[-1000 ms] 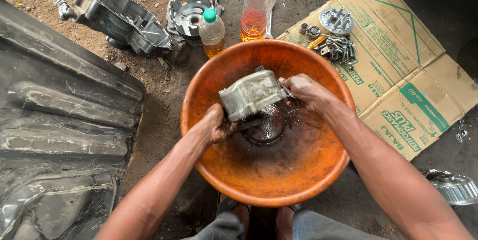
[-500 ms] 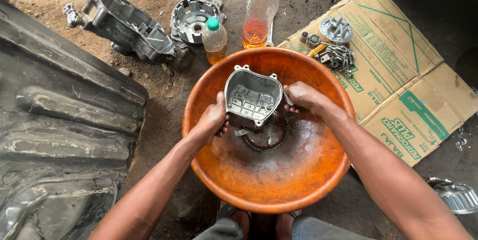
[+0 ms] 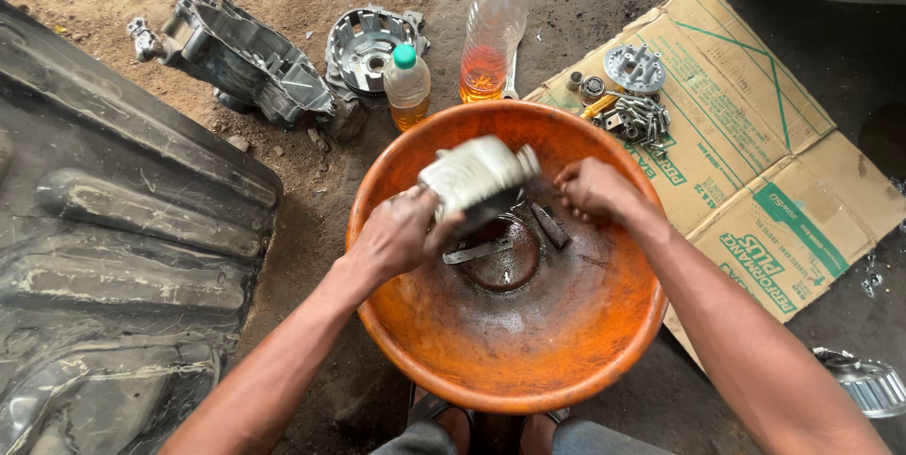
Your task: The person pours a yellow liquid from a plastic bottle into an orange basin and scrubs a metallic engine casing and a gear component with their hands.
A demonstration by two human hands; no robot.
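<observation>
My left hand (image 3: 401, 233) is wrapped around the lower edge of a grey cast-metal engine cover (image 3: 477, 175), fingers curled tight on it, and I hold it up over the middle of the orange basin (image 3: 528, 361) so whatever runs off falls back inside. The cover is blurred in the view, so I cannot tell which face is turned up. My right hand (image 3: 590, 189) is beside it, fingers bunched and loosely closed near the cover's right end; whether it grips the cover or pinches something small, I cannot tell.

The basin sits on the dirt floor between my feet, close enough that both forearms reach it without stretching. Its bottom holds a shallow dark pool with a couple of flat metal strips (image 3: 481, 250) lying in it, and the walls are streaked dark with grime.

Just beyond the far rim stand two plastic bottles: a small one with a green cap (image 3: 408, 87) and a taller one with a blue cap (image 3: 493, 35), both partly filled with amber liquid. A spanner (image 3: 511, 73) lies against the taller one. To the right, a flattened cardboard box (image 3: 755, 134) keeps a cluster of small silver parts (image 3: 634, 101) off the dirt. To the left lie a large engine casing (image 3: 241, 58) and a round housing (image 3: 366, 44), straight on the ground, with a black moulded panel (image 3: 104, 257) beside them.
</observation>
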